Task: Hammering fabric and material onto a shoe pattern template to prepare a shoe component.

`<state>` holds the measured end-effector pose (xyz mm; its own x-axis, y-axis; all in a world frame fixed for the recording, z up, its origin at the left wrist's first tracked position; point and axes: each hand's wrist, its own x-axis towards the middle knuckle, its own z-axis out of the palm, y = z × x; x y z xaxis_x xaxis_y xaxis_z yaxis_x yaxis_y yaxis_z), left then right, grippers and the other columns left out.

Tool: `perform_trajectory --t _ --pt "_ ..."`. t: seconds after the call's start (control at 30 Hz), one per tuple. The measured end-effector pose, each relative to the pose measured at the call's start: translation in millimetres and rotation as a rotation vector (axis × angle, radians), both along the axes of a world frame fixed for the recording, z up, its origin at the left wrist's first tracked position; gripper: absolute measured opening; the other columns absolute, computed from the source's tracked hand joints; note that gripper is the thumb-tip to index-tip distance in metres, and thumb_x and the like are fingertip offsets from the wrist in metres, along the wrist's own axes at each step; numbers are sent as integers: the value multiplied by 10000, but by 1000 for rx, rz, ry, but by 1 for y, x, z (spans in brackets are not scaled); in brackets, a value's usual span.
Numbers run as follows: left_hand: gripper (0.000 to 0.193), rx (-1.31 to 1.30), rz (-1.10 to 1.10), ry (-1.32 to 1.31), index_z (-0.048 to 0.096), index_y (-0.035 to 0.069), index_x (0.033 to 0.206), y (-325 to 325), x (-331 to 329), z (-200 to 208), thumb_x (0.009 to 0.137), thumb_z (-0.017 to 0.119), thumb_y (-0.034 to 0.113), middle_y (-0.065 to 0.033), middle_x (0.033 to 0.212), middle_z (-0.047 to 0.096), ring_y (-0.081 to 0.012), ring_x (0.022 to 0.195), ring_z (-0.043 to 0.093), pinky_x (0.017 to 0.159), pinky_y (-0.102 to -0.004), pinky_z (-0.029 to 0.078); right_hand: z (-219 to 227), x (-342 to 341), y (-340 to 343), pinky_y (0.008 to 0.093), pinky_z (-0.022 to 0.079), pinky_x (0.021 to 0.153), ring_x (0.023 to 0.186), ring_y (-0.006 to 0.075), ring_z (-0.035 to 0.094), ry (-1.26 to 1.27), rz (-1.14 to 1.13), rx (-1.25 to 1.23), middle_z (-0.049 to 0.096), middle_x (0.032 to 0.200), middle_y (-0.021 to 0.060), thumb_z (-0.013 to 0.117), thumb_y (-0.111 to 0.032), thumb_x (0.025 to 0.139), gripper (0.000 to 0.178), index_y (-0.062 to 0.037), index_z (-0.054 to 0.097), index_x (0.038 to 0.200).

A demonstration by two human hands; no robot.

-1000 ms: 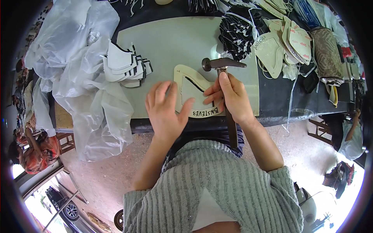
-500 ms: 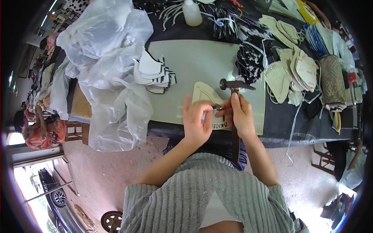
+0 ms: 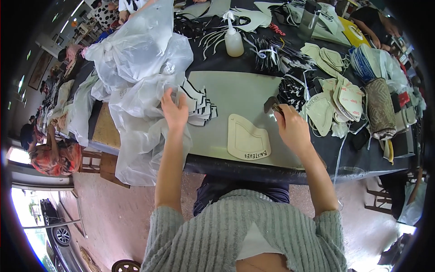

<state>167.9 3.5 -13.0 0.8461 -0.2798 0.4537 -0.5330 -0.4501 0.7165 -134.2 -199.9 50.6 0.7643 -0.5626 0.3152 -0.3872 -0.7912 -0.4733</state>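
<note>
My right hand [image 3: 292, 127] is closed around a hammer [image 3: 271, 104], whose dark head points left above the board. My left hand [image 3: 176, 109] has its fingers apart at the left edge of a stack of white cut pieces with black edges [image 3: 199, 111]. Crumpled clear plastic lies right beside those fingers; whether they touch it or the stack I cannot tell. Between my hands a cream curved template [image 3: 248, 138], with a grooved outline and dark lettering, rests flat on the pale green board [image 3: 226, 86].
A big clear plastic bag [image 3: 136, 68] covers the table's left side. Behind the board stand a squeeze bottle [image 3: 234, 43] and bundles of black strips [image 3: 267, 50]. Several cream templates [image 3: 346, 97] and a patterned roll [image 3: 380, 109] lie at the right. Other people sit around.
My left hand has left the template and moved left to the stack. My right hand, still on the hammer, has shifted right, uncovering the template. The view has tilted slightly.
</note>
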Motion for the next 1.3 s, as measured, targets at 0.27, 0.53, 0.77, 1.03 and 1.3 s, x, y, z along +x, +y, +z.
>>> perform_trajectory --t 0.27,0.53,0.77,1.03,1.3 --pt "571 -47 -331 54 445 -37 1352 -26 -34 19 891 651 229 -250 1307 525 -393 1221 503 1036 -426 397 -29 13 12 438 551 703 932 313 644 114 -132 -127 590 1009 133 610 -211 916 198 -50 554 1018" --pt "515 39 -201 -447 464 4 1341 -26 -67 44 898 645 194 -236 1347 488 -416 1233 465 1031 -484 377 -24 -9 23 422 525 727 964 289 617 -39 -124 -307 597 1066 121 672 -220 866 306 -48 587 1105" --pt "389 -31 -557 -387 543 5 1237 -31 -109 80 890 646 148 -202 1226 584 -388 1131 549 965 -443 441 4 -28 -67 405 523 799 873 313 657 -501 -380 166 654 983 148 708 -275 857 409 -18 583 1149" --pt "304 12 -901 -181 607 -4 1138 -102 -123 90 913 646 196 -164 1117 648 -315 1018 641 847 -384 515 -18 2 -88 370 478 963 1097 326 565 -320 -242 220 448 1267 185 865 -199 641 580 3 572 1100" --pt "260 48 -874 46 616 39 898 -189 -140 79 903 690 288 -54 699 686 -213 626 652 612 -345 502 -3 -1 -37 416 448 995 1236 362 479 -369 -13 55 475 1341 159 744 -93 735 324 -25 628 1030"
